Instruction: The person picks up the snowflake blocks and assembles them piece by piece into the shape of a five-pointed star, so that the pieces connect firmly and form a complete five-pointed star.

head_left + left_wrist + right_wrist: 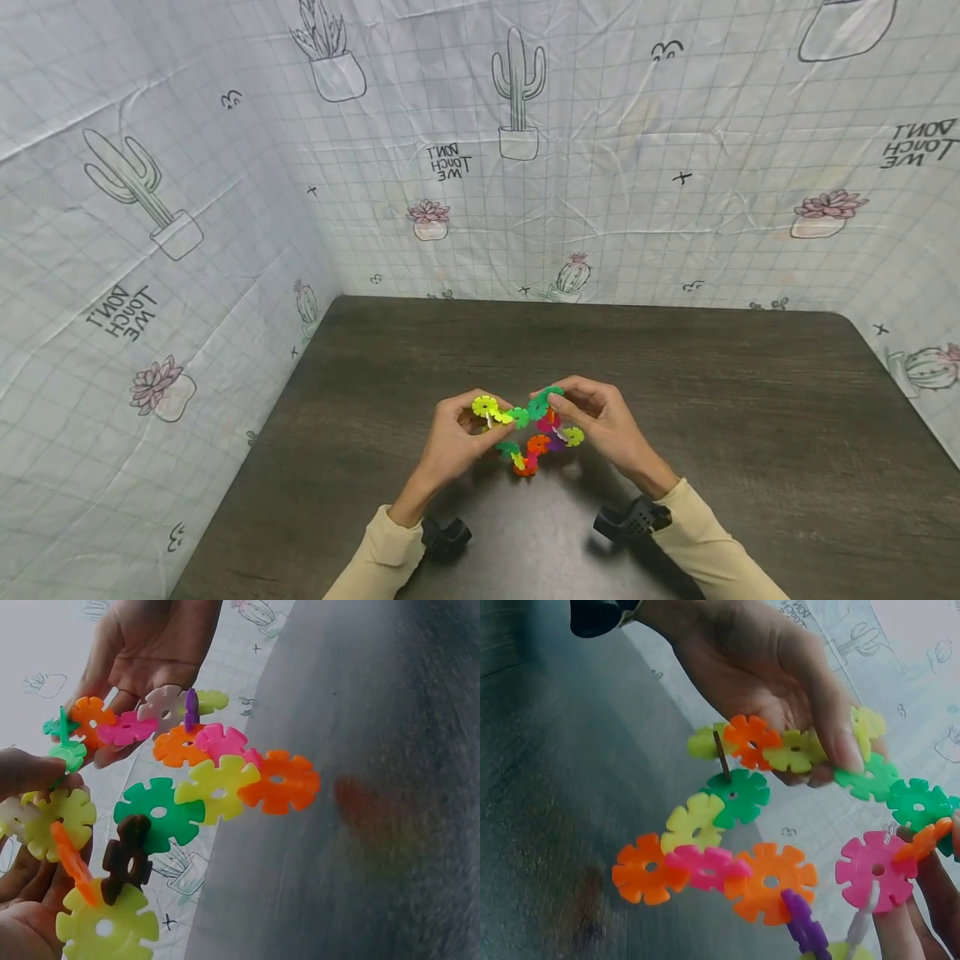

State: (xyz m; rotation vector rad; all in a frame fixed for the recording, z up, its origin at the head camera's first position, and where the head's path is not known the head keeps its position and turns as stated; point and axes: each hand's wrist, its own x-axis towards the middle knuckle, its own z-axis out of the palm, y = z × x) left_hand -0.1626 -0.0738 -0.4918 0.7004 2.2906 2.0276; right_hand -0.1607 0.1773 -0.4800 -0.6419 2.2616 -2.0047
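Note:
A loop of notched plastic snowflake discs (pixel 537 444), slotted edge to edge in green, yellow, orange, pink, purple, white and brown, hangs between both hands over the table. My left hand (pixel 457 435) pinches its left side at the yellow and green discs, thumb on top. At the upper right, my right hand (pixel 603 417) pinches a green disc with thumb and fingers. The loop's near side dangles, with an orange disc (pixel 289 782) at its low corner. A brown disc (pixel 116 859) joins a yellow one to a green one (pixel 741 806). Fingertips partly hide the gripped discs.
The dark wood table (pixel 675 358) spreads beneath the hands. A white grid cloth (pixel 622 167) printed with cacti hangs at the back and sides. Black wrist devices (pixel 633 518) sit at both cuffs, just above the tabletop.

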